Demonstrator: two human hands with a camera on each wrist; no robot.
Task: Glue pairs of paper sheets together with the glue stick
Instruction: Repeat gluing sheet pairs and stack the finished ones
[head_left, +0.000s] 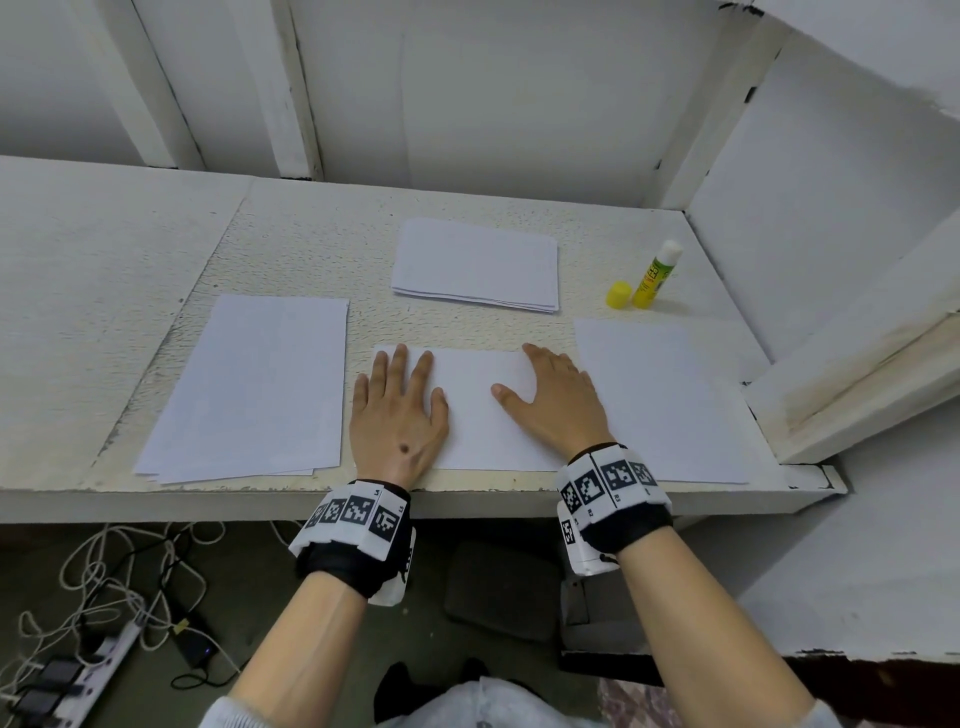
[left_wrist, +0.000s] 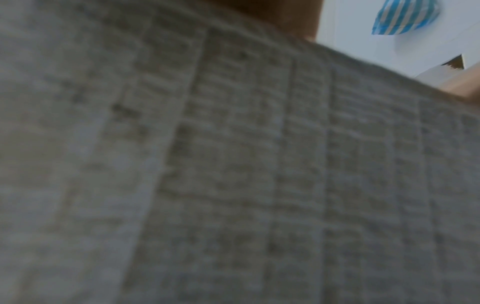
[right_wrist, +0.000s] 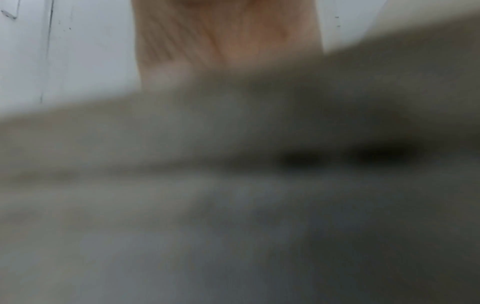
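Observation:
In the head view a white paper sheet (head_left: 475, 405) lies at the front middle of the table (head_left: 291, 234). My left hand (head_left: 397, 410) lies flat on its left edge, fingers straight. My right hand (head_left: 553, 402) presses flat on its right part, thumb pointing left. A yellow glue stick (head_left: 655, 275) stands uncapped at the back right, its yellow cap (head_left: 618, 294) beside it on the left. Other paper sits in a stack (head_left: 475, 265) behind, a pile (head_left: 254, 389) on the left and a sheet (head_left: 670, 400) on the right. Both wrist views are blurred, showing only the table front.
The table's front edge (head_left: 208, 499) runs just under my wrists. A white raised ledge (head_left: 852, 374) borders the table on the right, and white wall panels (head_left: 467, 93) close the back. Cables and a power strip (head_left: 78, 680) lie on the floor below.

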